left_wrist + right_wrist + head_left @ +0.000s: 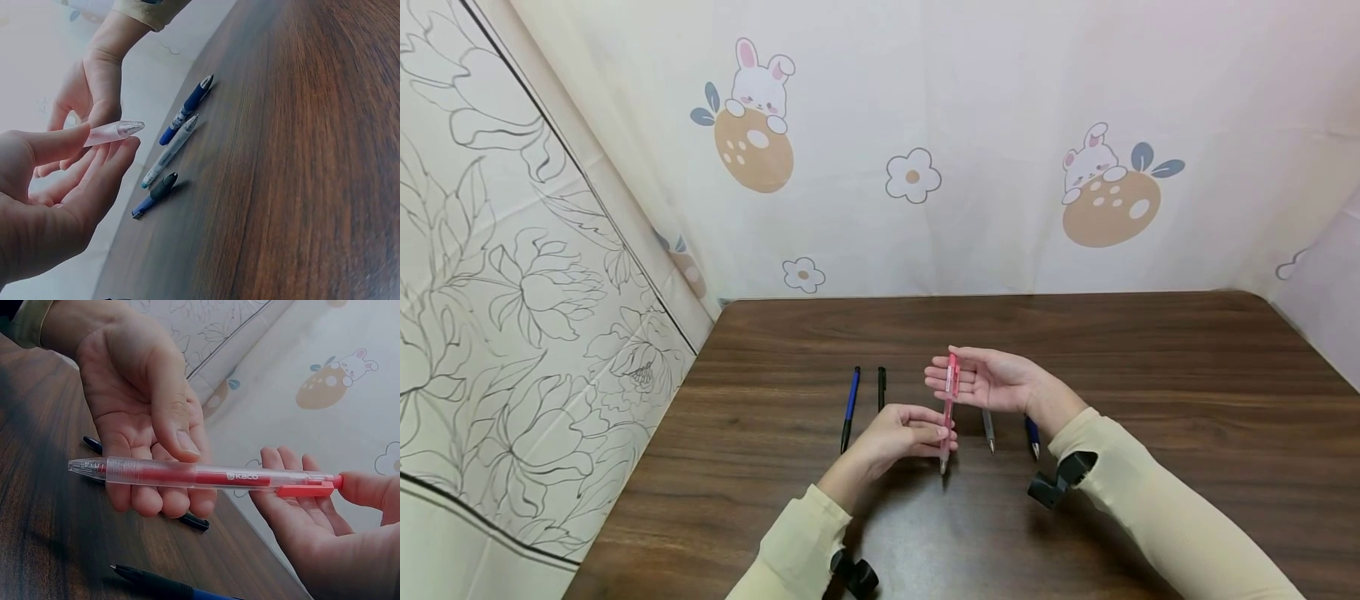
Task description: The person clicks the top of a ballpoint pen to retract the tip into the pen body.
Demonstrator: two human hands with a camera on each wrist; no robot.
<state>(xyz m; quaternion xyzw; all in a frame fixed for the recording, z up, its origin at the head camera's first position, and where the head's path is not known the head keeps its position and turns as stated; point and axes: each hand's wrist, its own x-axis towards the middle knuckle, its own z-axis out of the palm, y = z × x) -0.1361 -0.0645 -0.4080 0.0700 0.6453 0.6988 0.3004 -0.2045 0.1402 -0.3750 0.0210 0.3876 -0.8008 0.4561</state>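
A clear pink click pen (948, 408) stands between both hands above the table, its tip toward the near side. The left hand (895, 437) pinches the tip end between thumb and fingers. At the other end, the right thumb presses on the pink button, as the right wrist view shows. The right hand (992, 379) has its fingers stretched straight behind the clip (304, 490), palm turned up. "KACO" is printed on the barrel. In the left wrist view, the pen's clear tip (130, 129) pokes out past the left thumb.
Left of the hands lie a blue-and-black pen (850, 408) and a black pen (882, 387). Toward the right are a grey pen (988, 432) and a blue pen (1032, 437). Another dark pen (155, 195) shows in the left wrist view. A printed curtain (850, 233) hangs behind the wooden table (1187, 375).
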